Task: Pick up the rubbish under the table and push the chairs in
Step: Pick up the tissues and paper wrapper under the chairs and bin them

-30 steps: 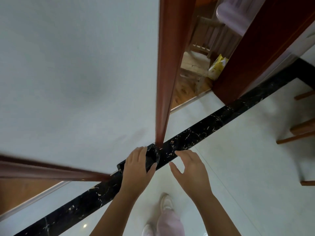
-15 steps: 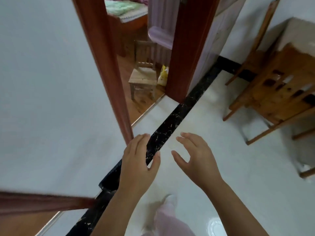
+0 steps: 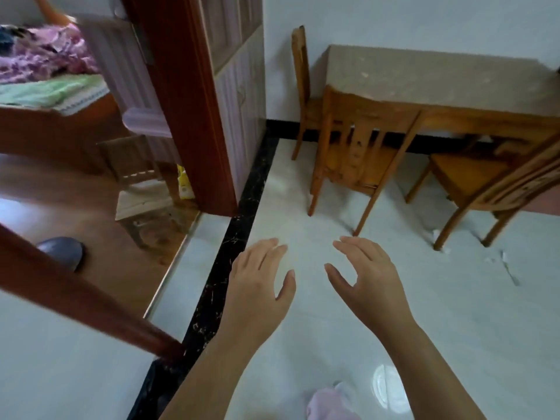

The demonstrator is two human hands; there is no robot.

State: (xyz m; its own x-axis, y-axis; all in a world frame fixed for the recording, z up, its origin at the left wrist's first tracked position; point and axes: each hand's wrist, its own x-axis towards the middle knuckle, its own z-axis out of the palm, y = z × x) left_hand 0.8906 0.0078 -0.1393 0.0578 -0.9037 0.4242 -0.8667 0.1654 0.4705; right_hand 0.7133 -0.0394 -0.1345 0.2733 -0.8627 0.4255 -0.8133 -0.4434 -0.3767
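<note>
A wooden table (image 3: pixel 430 77) with a pale stone top stands against the far wall. One wooden chair (image 3: pixel 357 147) sits pulled out at its near left corner, a second chair (image 3: pixel 485 180) stands pulled out at the right, and a third chair (image 3: pixel 303 86) is at the table's left end by the wall. Small white scraps of rubbish (image 3: pixel 497 257) lie on the pale floor near the right chair's legs. My left hand (image 3: pixel 257 286) and my right hand (image 3: pixel 366 277) hover in front of me, fingers relaxed, holding nothing.
A red-brown door frame (image 3: pixel 188 95) opens at the left onto a room with a small wooden stool (image 3: pixel 142 189), a bed (image 3: pixel 51 95) and a grey slipper (image 3: pixel 60 250). A black marble strip (image 3: pixel 239 225) runs along the floor. A black bin bag (image 3: pixel 160 386) lies at the bottom left.
My view has swung right, from the wall and door frame to the table and chairs. My left hand has let go of the black bag it touched; both hands now hover over pale floor.
</note>
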